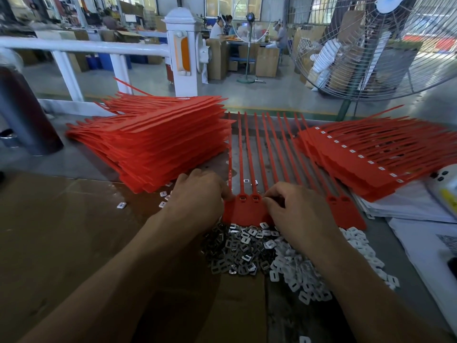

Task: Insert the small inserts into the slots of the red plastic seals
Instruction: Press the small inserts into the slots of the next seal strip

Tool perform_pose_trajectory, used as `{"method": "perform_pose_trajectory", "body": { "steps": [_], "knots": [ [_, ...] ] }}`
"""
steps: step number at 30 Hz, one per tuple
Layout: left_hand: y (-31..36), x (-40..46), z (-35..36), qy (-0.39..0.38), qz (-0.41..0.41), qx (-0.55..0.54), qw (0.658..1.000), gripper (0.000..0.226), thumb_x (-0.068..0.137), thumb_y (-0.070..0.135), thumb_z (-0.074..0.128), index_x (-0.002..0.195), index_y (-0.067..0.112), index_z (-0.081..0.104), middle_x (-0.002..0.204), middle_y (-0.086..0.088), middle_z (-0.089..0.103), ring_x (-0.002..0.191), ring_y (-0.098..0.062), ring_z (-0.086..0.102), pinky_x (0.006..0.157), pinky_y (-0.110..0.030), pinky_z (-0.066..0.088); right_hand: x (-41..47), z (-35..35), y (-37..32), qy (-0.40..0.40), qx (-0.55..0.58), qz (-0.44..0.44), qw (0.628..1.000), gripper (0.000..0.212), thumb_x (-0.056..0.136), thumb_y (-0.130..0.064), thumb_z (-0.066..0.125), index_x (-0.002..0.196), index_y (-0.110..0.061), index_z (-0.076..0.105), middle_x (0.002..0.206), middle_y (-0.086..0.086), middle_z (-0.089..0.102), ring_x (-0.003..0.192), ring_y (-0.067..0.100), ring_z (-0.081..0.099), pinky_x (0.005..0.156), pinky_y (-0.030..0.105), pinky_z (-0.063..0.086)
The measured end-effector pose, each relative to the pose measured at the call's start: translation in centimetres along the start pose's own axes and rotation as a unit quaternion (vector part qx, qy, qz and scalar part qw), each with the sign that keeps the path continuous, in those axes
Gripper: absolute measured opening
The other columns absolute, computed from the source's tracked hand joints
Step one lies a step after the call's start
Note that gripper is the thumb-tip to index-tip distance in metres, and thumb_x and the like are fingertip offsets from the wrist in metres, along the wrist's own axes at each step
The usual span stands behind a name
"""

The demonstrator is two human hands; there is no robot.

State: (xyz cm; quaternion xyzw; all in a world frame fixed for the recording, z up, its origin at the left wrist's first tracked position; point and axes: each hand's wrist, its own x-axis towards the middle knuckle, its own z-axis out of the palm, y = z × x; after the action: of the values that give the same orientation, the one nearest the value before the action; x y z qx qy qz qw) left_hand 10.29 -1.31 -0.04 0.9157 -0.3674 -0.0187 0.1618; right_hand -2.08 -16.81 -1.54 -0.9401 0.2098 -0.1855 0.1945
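A flat sheet of joined red plastic seals (247,211) lies in front of me, its long tails (269,144) running away across the table. My left hand (197,196) curls over the sheet's left edge and pinches it at the slots. My right hand (296,214) has its fingers curled on the seal heads just right of two open slots (249,198); whether it holds an insert is hidden. A heap of small metal inserts (237,251) and white plastic inserts (309,271) lies right below the sheet.
A tall stack of red seals (160,142) stands at the left, another stack with white inserts fitted (371,159) at the right. Loose inserts (121,205) lie on brown cardboard (61,231). Papers (420,243) lie at the right, a dark cylinder (22,115) at far left, a big fan (371,45) behind.
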Motion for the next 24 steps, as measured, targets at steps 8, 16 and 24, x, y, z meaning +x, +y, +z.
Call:
{"method": "perform_pose_trajectory", "body": {
  "steps": [8, 16, 24],
  "knots": [
    [0.2, -0.6, 0.4, 0.049, 0.018, -0.017, 0.998, 0.038, 0.097, 0.01, 0.056, 0.115, 0.037, 0.074, 0.124, 0.007, 0.065, 0.118, -0.018, 0.046, 0.107, -0.041, 0.036, -0.2, -0.2, -0.3, -0.003, 0.021, 0.001, 1.0, 0.015, 0.101, -0.034, 0.062, 0.11, -0.029, 0.073, 0.097, -0.016, 0.073, 0.085, 0.001, 0.064, 0.075, 0.022, 0.051],
    [-1.1, 0.0, 0.7, 0.153, 0.054, -0.091, 0.983, 0.032, 0.097, 0.007, 0.056, 0.11, 0.028, 0.076, 0.109, 0.007, 0.068, 0.107, -0.017, 0.057, 0.095, -0.045, 0.047, -0.3, -0.1, -0.5, -0.018, 0.078, -0.008, 0.997, 0.019, 0.101, -0.027, 0.063, 0.116, -0.026, 0.075, 0.106, -0.012, 0.074, 0.092, 0.001, 0.066, 0.083, 0.022, 0.053],
    [0.2, -0.1, 1.7, 0.176, 0.09, -0.243, 0.95, 0.021, 0.097, 0.018, 0.065, 0.108, 0.032, 0.075, 0.105, 0.02, 0.069, 0.096, 0.008, 0.062, 0.083, -0.018, 0.053, -0.4, -0.3, -0.6, -0.007, 0.164, -0.002, 0.986, 0.031, 0.105, -0.02, 0.058, 0.134, -0.025, 0.067, 0.131, -0.01, 0.069, 0.121, 0.005, 0.061, 0.103, 0.023, 0.048]
  ]
}}
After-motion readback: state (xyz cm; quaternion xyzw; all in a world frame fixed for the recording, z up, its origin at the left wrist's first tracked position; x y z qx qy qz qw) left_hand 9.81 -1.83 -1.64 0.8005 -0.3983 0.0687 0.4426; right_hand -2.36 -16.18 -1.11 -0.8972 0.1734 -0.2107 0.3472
